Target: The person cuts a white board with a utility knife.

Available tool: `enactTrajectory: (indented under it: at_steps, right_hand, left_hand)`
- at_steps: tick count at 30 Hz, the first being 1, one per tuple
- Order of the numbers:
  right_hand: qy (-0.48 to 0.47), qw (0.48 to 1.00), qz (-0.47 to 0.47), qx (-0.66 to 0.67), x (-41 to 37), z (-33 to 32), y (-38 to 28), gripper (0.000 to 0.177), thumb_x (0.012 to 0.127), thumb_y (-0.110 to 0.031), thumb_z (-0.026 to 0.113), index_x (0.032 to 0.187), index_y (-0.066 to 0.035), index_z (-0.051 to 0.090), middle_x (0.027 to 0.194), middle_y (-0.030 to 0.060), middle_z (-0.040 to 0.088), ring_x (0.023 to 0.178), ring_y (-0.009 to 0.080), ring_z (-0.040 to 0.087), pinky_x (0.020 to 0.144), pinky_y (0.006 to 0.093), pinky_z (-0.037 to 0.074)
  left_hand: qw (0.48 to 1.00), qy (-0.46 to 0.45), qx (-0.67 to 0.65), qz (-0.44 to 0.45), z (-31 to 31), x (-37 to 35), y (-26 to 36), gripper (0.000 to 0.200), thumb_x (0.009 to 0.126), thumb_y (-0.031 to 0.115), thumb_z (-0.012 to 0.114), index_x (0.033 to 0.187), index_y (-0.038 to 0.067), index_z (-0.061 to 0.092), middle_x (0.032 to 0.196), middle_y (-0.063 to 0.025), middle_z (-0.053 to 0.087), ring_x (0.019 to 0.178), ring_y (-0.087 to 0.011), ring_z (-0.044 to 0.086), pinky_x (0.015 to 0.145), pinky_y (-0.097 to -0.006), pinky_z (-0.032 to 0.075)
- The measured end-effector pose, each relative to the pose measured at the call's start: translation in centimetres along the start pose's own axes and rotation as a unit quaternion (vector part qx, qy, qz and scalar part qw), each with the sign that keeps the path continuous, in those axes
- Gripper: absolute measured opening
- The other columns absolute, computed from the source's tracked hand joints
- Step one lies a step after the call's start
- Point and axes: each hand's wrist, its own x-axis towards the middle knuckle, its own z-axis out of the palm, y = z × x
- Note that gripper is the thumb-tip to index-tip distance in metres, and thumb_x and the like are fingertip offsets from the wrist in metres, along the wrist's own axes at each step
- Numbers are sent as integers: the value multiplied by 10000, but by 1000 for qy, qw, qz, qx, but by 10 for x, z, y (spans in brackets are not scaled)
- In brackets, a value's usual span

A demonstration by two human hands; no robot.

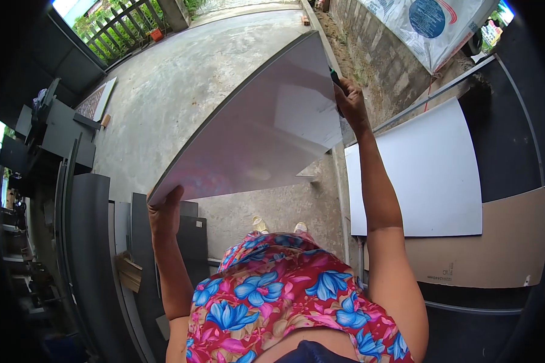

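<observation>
Open-air panel workshop in a yard beside a house. Ground is a poured concrete floor (181, 78), stained, running out to a wooden fence (124, 27) with greenery behind. A rough block wall (375, 48) bounds the right side, with a printed sack (433, 24) draped over it. Sheet stock everywhere: dark panels (94, 242) stood on edge at left, wood offcuts (129, 272) beside them, a white board (418, 175) and a brown cardboard sheet (496, 248) lying flat on a dark worktop (508, 139) at right. A large pale sheet (254, 133) is held up over the floor. Grey machine (60, 130) at far left, type unclear.
</observation>
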Motion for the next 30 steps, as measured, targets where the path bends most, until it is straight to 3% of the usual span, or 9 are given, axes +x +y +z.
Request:
enactTrajectory:
  at_steps: [1, 5, 8, 11, 17, 23, 26, 27, 30]
  right_hand:
    - [-23, 1000, 20, 6, -2, 2, -3, 285, 861, -340, 658, 851, -57, 624, 681, -107, 472, 606, -15, 364, 531, 171, 290]
    - [-14, 999, 17, 26, -15, 9, 2, 306, 822, -350, 696, 798, -58, 606, 664, -101, 467, 609, 2, 390, 538, 182, 311]
    - [-10, 1000, 8, -11, -28, 7, -8, 326, 765, -352, 751, 787, -60, 609, 656, -89, 493, 609, 13, 420, 545, 185, 336]
    - [-12, 999, 32, -28, -41, 12, -31, 280, 727, -281, 791, 776, -62, 624, 636, -74, 535, 592, 10, 441, 538, 194, 357]
    - [37, 999, 24, 7, -53, -3, -15, 205, 762, -201, 760, 718, -73, 607, 599, -84, 517, 561, -1, 426, 505, 184, 345]
    - [104, 994, 20, -9, -66, -7, -14, 341, 738, -206, 787, 626, -102, 483, 566, -97, 443, 540, 2, 367, 479, 185, 299]
    - [132, 991, 13, -25, -71, -1, -19, 384, 730, -222, 795, 612, -110, 448, 561, -97, 422, 531, 5, 346, 466, 194, 283]
    - [138, 990, 7, -18, -71, 2, -22, 386, 726, -231, 799, 614, -109, 450, 559, -96, 421, 532, 5, 346, 466, 194, 283]
    - [153, 988, 1, -16, -68, 13, -38, 393, 714, -260, 810, 621, -108, 460, 553, -94, 425, 529, 4, 351, 464, 192, 288]
  left_hand:
    - [999, 2, -43, 7, -4, 0, -3, 250, 806, -21, 645, 1049, 40, 647, 1006, -26, 649, 972, -137, 600, 897, -289, 454]
    - [999, -15, -36, 30, -11, 10, -5, 457, 812, 9, 641, 1253, 25, 521, 1194, -66, 578, 1132, -156, 531, 972, -307, 423]
    - [997, 4, -17, 73, -1, 14, -5, 532, 811, 39, 649, 1309, 9, 462, 1209, -81, 565, 1143, -167, 528, 997, -317, 409]
    - [997, 56, 8, 44, -2, 14, -9, 597, 812, 50, 650, 1350, -11, 398, 1208, -91, 563, 1148, -177, 525, 1009, -327, 401]
    - [997, 23, -11, 77, 10, 26, -16, 622, 839, 85, 634, 1379, -22, 343, 1216, -100, 557, 1187, -189, 495, 1043, -348, 356]
    - [994, 30, -84, 63, 23, 43, -35, 568, 849, 187, 656, 1324, -1, 407, 1199, -70, 555, 1173, -175, 491, 1038, -386, 337]
    - [996, 16, -34, 81, 32, 43, -54, 550, 846, 268, 666, 1289, 33, 440, 1233, -62, 523, 1182, -172, 468, 1017, -377, 344]
    - [998, -1, -15, 62, 29, 41, -65, 616, 839, 337, 670, 1324, 67, 404, 1250, -54, 501, 1191, -167, 449, 1007, -366, 342]
    - [997, -29, 42, -63, 28, 27, -99, 754, 804, 320, 712, 1394, 80, 307, 1331, -108, 448, 1242, -236, 421, 1025, -415, 328]
